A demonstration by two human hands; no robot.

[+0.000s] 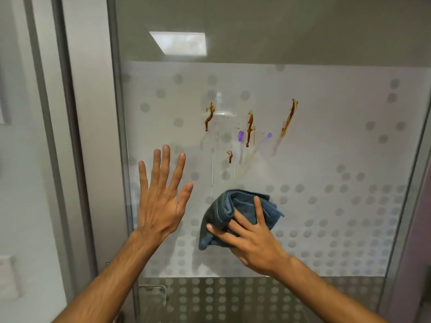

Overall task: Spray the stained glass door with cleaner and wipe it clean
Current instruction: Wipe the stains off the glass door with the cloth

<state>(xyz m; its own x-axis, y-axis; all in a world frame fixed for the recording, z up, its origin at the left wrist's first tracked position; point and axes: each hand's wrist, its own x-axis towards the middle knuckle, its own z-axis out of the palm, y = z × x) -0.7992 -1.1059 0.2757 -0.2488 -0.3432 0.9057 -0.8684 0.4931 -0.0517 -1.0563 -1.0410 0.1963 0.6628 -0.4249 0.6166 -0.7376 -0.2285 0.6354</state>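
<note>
We see the glass door [314, 159], frosted and dotted with grey, in its metal frame [119, 136]. The left hand [161, 201] is raised near the door's left edge, fingers straight and spread wide, holding nothing. The right hand [247, 238] holds a bunched blue cloth [235, 203] against the glass. Above the cloth are brown stains [250, 128] and two small purple marks [240, 135].

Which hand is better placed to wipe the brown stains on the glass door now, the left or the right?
The right hand: it holds the blue cloth at the glass door, just below the brown stains. The left hand is spread open and empty, further to the left.
</note>
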